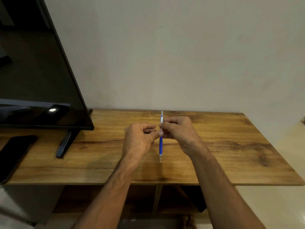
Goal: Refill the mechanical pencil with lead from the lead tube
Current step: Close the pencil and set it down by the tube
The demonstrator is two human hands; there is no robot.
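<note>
A blue mechanical pencil (160, 147) with a silver upper part is held upright above the wooden table (222, 154), its metal tip pointing down toward me. My right hand (179, 131) pinches its silver upper section. My left hand (140, 138) touches the barrel from the left with thumb and fingertips closed on it. A lead tube is not visible; whether something small sits inside my left fingers cannot be told.
A black TV (38, 71) on a stand foot (65, 144) fills the left side. A dark phone (14, 154) lies at the table's left front. A bare wall rises behind. Below the tabletop are open shelf compartments (178, 199).
</note>
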